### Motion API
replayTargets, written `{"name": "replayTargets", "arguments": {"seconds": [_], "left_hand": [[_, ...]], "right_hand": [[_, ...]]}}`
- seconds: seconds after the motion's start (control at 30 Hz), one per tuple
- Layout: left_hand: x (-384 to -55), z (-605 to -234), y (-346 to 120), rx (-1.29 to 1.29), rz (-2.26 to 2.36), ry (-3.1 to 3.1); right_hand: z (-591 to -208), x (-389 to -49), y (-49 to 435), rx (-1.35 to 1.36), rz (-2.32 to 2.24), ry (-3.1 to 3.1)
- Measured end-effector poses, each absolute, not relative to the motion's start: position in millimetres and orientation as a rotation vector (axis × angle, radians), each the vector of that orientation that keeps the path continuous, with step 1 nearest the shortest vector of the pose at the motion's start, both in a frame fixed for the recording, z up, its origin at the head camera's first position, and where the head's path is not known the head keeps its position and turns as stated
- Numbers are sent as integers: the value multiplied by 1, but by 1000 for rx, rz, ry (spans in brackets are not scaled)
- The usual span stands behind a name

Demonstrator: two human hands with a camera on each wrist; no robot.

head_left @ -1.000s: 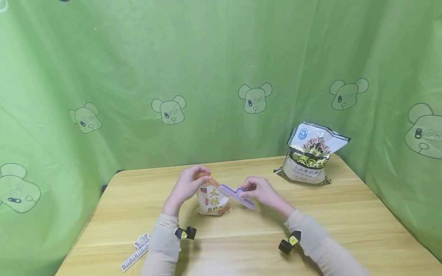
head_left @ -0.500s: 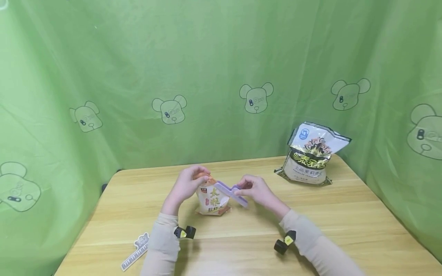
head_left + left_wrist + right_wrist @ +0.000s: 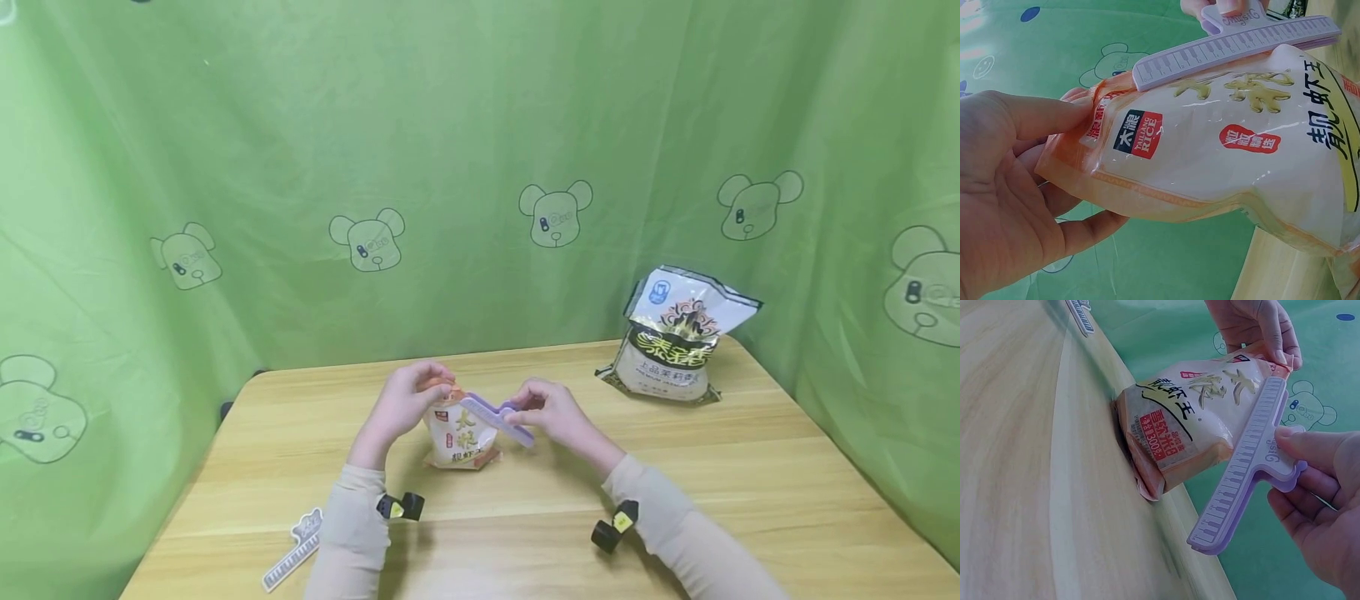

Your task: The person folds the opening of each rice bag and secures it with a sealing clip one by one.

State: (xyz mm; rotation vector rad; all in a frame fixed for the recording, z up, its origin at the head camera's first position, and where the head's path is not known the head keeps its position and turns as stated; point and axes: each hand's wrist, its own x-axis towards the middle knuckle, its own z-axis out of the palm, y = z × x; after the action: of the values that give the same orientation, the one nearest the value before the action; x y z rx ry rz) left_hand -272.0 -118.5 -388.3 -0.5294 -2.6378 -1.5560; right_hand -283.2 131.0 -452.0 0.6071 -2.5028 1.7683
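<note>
A small orange-and-white rice bag [image 3: 459, 433] stands upright on the table. My left hand [image 3: 407, 402] pinches its orange top corner between thumb and fingers, seen closely in the left wrist view beside the printed bag [image 3: 1197, 150]. Between the thumb and fingers of my right hand [image 3: 553, 414] is the handle of a long purple clip [image 3: 495, 417] with a piano-key print. In the right wrist view the clip [image 3: 1241, 469] slants along the bag's upper edge, one end close to my left fingertips and the other sticking out past the bag.
A larger rice bag [image 3: 667, 337] stands at the table's back right. Another clip, white and grey with piano keys [image 3: 294, 554], lies at the front left beside my left sleeve. Green curtains [image 3: 465, 167] enclose the wooden table [image 3: 480, 533] at the back and sides.
My right hand has moved left with the purple clip, bringing the clip farther over the small bag's top. My left hand has kept its pinch on the corner, almost in place.
</note>
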Motion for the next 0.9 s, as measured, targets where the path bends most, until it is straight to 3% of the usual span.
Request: {"name": "replayTargets", "arguments": {"seconds": [0.9], "left_hand": [[-272,-386,-120,-562,-1607,-2627]], "right_hand": [[-430,-274,126,570,1807,-2525]]}}
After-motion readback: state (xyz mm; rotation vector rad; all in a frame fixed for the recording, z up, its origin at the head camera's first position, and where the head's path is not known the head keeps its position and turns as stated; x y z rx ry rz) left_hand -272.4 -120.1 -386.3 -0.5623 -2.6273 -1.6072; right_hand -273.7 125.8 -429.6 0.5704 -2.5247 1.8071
